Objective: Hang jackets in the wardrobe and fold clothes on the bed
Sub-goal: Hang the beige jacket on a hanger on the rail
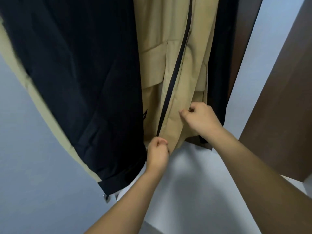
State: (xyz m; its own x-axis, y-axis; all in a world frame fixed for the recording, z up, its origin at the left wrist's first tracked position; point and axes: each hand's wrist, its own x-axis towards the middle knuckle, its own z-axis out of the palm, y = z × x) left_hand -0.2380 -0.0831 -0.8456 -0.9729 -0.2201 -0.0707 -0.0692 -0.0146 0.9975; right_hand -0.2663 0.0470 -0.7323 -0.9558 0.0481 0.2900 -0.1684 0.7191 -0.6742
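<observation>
Head view looks at clothes that hang in an open wardrobe. In the middle hangs a beige jacket [170, 48] with a black zipper [177, 65] that runs down its front, a little slanted. The left hand [157, 153] is at the bottom end of the zipper; its fingers are curled and they pinch the lower hem of the jacket there. The right hand [200, 118] is higher and more to the right, and its curled fingers grip a fold of the beige fabric just beside the zipper. The two hands are apart from each other, both on the same jacket, one on each side of the zipper line.

To the left of the beige jacket hangs a black garment [76, 73], touching it, and its cuff or hem reaches lower than the left hand. Behind the black garment a beige edge [42, 105] shows; I cannot tell to which piece it belongs. On the right another dark garment [222, 65] hangs beside the jacket, and next to it stands the brown wardrobe door [278, 115], open. Below the hands there is a pale grey surface [185, 191].
</observation>
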